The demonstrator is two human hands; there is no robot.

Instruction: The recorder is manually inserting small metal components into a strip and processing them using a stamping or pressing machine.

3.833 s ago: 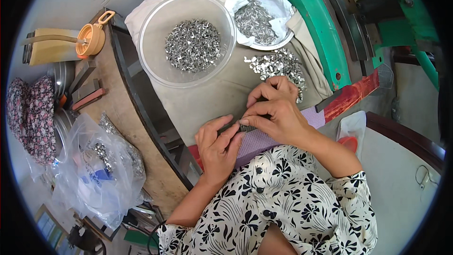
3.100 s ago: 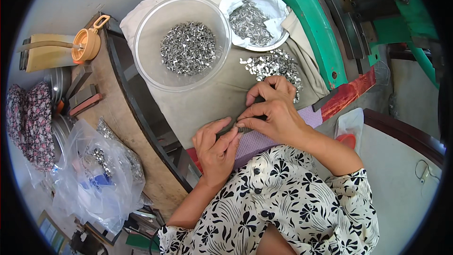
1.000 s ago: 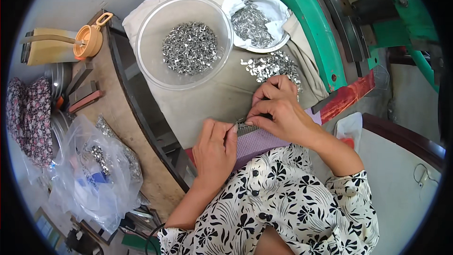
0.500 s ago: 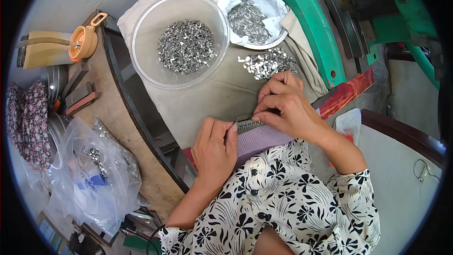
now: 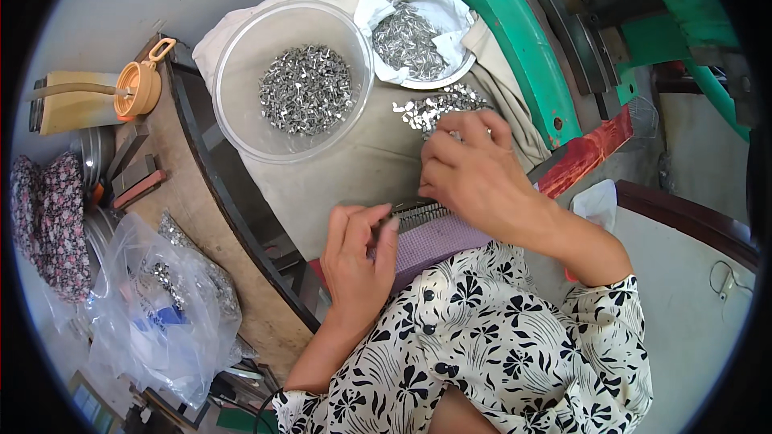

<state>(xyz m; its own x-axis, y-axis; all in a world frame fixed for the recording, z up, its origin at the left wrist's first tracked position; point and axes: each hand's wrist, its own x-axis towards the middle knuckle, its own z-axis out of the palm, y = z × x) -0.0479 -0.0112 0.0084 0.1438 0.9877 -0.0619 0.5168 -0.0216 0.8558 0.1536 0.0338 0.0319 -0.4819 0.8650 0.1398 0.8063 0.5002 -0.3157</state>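
A dark floral cloth [image 5: 50, 225] lies at the far left; beside it, an orange cup [image 5: 138, 88] with a loop handle stands near the edge of a brown wooden table [image 5: 185, 173]; below, a clear plastic bag [image 5: 165, 305] slumps on the same table, small shiny pieces showing through it. Next comes a wide clear bowl [image 5: 241, 96], set on a beige cloth [image 5: 330, 181], with a pile of small metal pieces [image 5: 305, 88] inside; nearer the person, the left hand [image 5: 359, 257] has its thumb and forefinger narrowly apart, at the left end of a dark strip [image 5: 418, 215] with a row of fine ridges; whether they touch it, I cannot tell. The strip lies along the far edge of a purple textured pad [image 5: 438, 245]; beyond, a metal bowl [image 5: 438, 83] lined with white cloth [image 5: 371, 12] holds thin silvery pieces; a loose heap of shiny pieces [image 5: 422, 112] lies just below that bowl. The right hand [image 5: 474, 169] is curled over the strip, between it and the heap; its fingertips are partly hidden, so I cannot tell whether it holds anything; a green machine [image 5: 515, 40] stands at the right.
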